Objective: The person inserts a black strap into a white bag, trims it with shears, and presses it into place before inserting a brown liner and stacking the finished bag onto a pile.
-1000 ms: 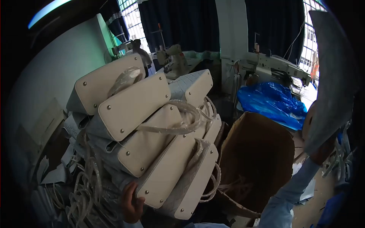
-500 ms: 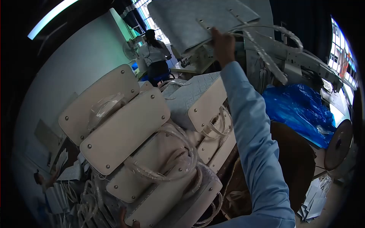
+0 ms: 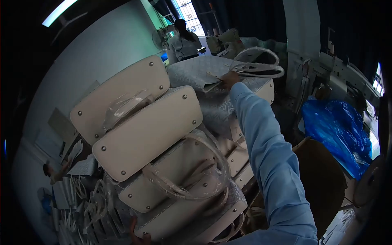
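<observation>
My right hand (image 3: 231, 80), at the end of an outstretched arm, grips the edge of a silver-grey patterned handbag (image 3: 196, 70) with plastic-wrapped handles (image 3: 261, 67). This bag lies over another patterned bag at the back of the pile. At the bottom of the view, my left hand (image 3: 139, 234) grips the edge of a low handbag (image 3: 179, 220); only some of its fingers show. Between my hands, several handbags are stacked on their sides, their pale studded bases (image 3: 149, 132) facing me. Clear plastic covers the looped handles (image 3: 183, 188) in the middle.
Blue plastic sheeting (image 3: 337, 132) lies at the right beside a brown rounded shape (image 3: 320, 183). More bag pieces with handles (image 3: 90, 204) crowd the lower left. A person (image 3: 183, 43) sits near the window, another person (image 3: 53, 171) is at the far left.
My right hand has lowered the handbag from high in the air onto the back of the pile. The view has shifted, while my left hand remains at the low bag.
</observation>
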{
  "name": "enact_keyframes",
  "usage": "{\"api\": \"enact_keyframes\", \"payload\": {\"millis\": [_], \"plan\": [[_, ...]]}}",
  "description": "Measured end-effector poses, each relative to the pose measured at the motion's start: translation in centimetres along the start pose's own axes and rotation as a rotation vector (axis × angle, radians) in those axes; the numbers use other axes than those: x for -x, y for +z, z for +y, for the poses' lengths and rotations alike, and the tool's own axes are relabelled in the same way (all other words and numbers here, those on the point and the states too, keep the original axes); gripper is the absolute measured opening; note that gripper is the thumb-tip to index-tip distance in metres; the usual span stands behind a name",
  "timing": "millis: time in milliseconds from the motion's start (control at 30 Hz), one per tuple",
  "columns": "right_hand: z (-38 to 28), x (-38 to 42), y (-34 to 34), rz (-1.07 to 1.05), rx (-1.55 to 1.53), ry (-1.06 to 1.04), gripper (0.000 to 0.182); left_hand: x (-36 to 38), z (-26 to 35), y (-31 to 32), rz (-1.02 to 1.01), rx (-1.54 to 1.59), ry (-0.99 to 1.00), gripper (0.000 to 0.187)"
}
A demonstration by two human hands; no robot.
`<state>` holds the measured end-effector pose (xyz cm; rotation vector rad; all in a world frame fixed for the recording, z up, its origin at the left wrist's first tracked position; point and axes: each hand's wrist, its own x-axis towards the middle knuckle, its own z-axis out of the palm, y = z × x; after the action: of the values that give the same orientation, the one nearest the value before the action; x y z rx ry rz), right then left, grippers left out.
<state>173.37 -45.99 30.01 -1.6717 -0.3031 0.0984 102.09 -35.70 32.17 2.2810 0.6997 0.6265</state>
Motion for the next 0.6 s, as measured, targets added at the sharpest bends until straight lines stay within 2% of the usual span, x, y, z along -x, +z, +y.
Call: {"api": "enact_keyframes", "payload": {"millis": [33,133,233,267,333,400,433,467,500,533,567,600], "plan": [[0.9,-1.4,0.2,0.019,0.088,-0.102,0.019,0.3,-0.1,0.0,0.008,0.005,0.004,0.060],[-1.1,1.9,-0.6,0.160,0.345,-0.047,0.020,0.7,-0.4,0.2,0.025,0.030,0.015,0.061],[-3.1,5.2,-1.3,0.084,0.708,-0.025,0.020,1.6,-0.9,-1.2,0.073,0.053,0.031,0.062],[-3.4,5.6,-1.7,0.128,0.795,-0.076,0.018,2.0,-0.8,-2.9,0.140,0.070,0.042,0.062],[-3.5,4.6,-2.2,0.112,0.740,-0.056,0.016,2.1,0.5,-7.0,0.322,0.123,0.117,0.062],[-3.1,3.4,-2.3,0.091,0.201,0.129,0.025,-0.9,4.1,-9.4,0.435,0.051,0.268,0.062],[-4.2,5.1,-2.3,0.060,-0.067,0.168,0.032,-4.0,6.8,-9.6,0.469,-0.131,0.355,0.064],[-5.3,6.9,-2.3,0.042,-0.332,0.218,0.040,-7.9,8.7,-9.2,0.434,-0.080,0.468,0.063],[-2.6,3.9,-2.3,-0.030,-0.444,0.188,0.041,-11.6,8.8,-9.5,0.445,-0.132,0.502,0.065],[-1.3,2.3,-2.6,-0.034,-0.357,0.186,0.039,-15.2,9.0,-9.8,0.458,-0.183,0.536,0.070],[-3.0,4.5,-3.6,-0.310,0.467,-0.096,0.036,-18.3,8.1,-10.6,0.490,-0.195,0.496,0.074],[-4.9,7.1,-4.6,-0.346,1.216,-0.554,0.034,-20.9,8.1,-11.3,0.473,-0.029,0.460,0.076]]}}
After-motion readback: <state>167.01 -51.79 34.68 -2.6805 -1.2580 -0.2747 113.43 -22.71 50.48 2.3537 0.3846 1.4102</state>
